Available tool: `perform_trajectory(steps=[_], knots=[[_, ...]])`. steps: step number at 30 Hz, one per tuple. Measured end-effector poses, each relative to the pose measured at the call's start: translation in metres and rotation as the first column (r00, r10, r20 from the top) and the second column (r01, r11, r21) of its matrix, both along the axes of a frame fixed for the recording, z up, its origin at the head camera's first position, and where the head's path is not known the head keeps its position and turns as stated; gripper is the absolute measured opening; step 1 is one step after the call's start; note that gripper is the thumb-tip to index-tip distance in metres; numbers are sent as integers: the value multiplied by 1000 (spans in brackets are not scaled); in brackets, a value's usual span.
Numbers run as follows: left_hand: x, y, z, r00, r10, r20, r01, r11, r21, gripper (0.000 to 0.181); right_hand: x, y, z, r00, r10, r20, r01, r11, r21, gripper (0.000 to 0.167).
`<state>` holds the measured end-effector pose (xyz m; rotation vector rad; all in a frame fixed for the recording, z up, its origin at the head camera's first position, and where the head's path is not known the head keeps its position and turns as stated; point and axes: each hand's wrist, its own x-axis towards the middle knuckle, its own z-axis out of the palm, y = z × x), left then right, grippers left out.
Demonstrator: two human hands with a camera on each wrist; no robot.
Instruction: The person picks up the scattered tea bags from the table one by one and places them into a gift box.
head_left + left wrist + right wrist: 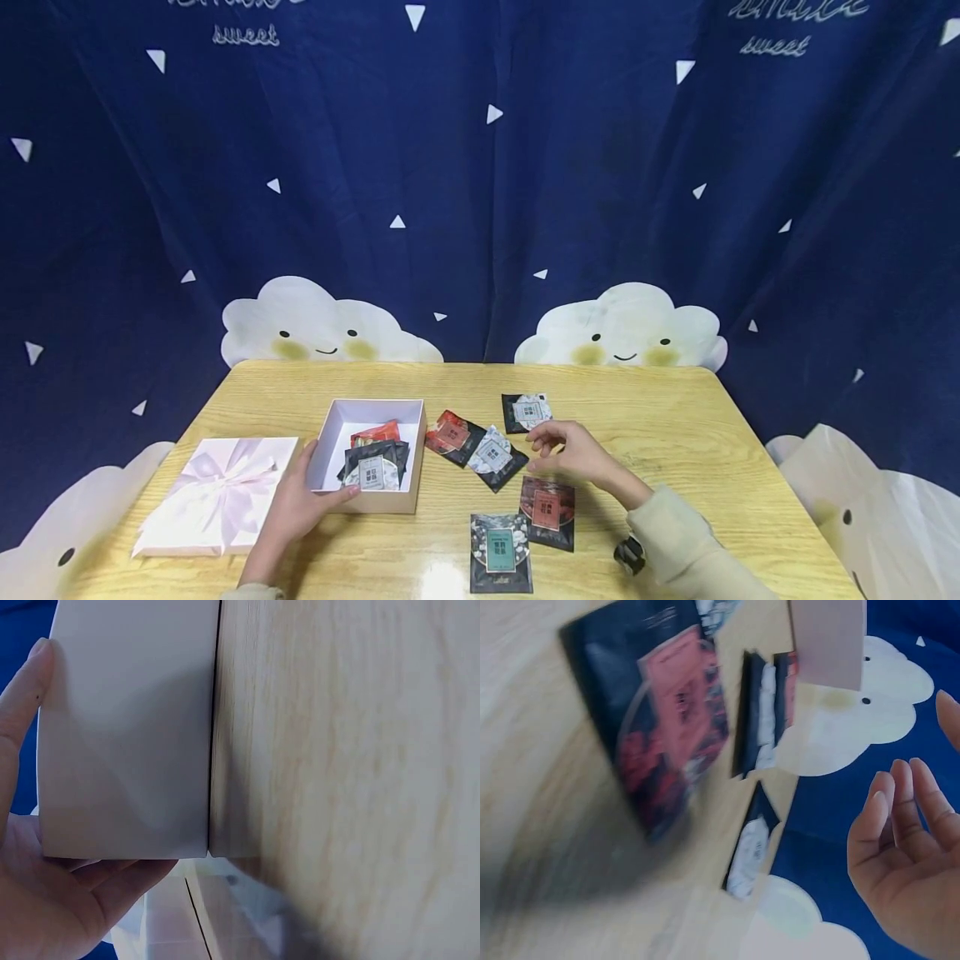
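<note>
My left hand [295,505] grips the near left corner of an open white box [392,502]. Its thumb lies on the front wall, and its fingers reach along the left side, as the left wrist view [127,750] also shows. Inside the box are a red packet [377,433] and black-and-white packets [372,472]. Over the table my right hand [573,454] hovers with loosely bent fingers and holds nothing. Close to it lie a black-and-white packet [528,412], another such packet [498,458] and a dark red packet [547,512].
Left of the box rests a white lid [217,492] with a pale ribbon bow. A red-and-black packet [454,436] lies right of the box, and a packet with a green label [501,552] lies near the front. A small black object [629,554] is beside the right sleeve.
</note>
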<state>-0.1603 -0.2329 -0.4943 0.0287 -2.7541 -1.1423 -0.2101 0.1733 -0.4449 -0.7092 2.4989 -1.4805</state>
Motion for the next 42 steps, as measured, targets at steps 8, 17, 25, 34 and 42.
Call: perform_trajectory(steps=[8,17,25,34,42], knots=[[1,0,1,1000,1,10,-1,1000,7,106,3,17,-24,1000,4,27,-5,998,65,40],[0,1,1,1000,1,3,-1,1000,17,105,7,33,-46,996,2,-88,17,977,214,56],[1,1,0,1000,-3,-8,3,1000,27,105,17,36,-59,996,-37,-84,62,950,307,70],[1,2,2,1000,-1,4,1,1000,29,105,23,32,-65,990,-122,-75,142,898,416,75],[1,2,1,1000,-3,-4,3,1000,29,105,25,31,-69,981,-140,-132,183,894,410,58]])
